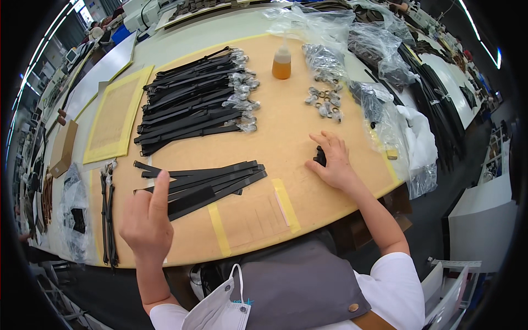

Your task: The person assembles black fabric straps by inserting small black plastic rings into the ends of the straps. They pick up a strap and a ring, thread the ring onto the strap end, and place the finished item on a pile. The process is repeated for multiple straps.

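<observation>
My left hand (147, 224) is raised at the near left of the table, with one finger stretched upward and the others curled in; nothing sticks out of it. Just beyond lies a loose fan of flat black straps (220, 181), partly hidden by that finger. My right hand (335, 162) is low over the table's right part, thumb and fingers apart. Between thumb and forefinger sits a small cluster of black pieces (319, 156), too small to name; I cannot tell whether the hand touches it.
Bundled black straps with plastic-wrapped ends (192, 102) lie in a large row at the back. Nearby are a bottle of amber liquid (281, 65), small metal rings in clear wrap (325, 103) and plastic bags (377, 44). A yellow-edged board (91, 157) lies left, beside a cardboard box (64, 147).
</observation>
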A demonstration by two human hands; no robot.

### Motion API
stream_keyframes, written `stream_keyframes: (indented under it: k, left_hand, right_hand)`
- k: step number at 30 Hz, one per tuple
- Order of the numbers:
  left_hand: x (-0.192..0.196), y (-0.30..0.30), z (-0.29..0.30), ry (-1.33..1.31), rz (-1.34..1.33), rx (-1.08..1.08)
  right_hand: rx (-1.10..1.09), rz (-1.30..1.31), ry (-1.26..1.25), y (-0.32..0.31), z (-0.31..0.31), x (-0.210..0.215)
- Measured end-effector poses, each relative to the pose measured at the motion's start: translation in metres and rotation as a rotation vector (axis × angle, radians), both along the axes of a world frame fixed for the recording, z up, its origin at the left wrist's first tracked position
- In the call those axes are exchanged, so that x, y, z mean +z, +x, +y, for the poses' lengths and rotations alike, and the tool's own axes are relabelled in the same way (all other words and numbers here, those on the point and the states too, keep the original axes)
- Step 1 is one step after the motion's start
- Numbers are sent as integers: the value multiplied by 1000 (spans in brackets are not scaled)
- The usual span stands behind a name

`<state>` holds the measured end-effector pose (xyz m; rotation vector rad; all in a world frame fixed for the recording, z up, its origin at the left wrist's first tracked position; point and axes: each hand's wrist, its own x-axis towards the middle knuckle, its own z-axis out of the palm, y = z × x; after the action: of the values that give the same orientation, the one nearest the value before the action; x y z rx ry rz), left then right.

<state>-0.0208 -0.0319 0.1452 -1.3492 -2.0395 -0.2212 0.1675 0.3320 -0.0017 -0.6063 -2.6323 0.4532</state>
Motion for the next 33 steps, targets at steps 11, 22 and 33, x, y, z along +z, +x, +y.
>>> stream_keyframes:
  k: [11, 22, 33]
  left_hand:
    - [-144, 53, 56, 19, -762, -144]
    - [-146, 40, 66, 12, -883, -250]
    - [-149, 29, 71, -30, -871, -304]
  right_hand:
    - [-21, 200, -214, -102, 149, -14]
    - [-640, 50, -75, -263, 284, -39]
    - [-611, -124, -105, -259, 278, -33]
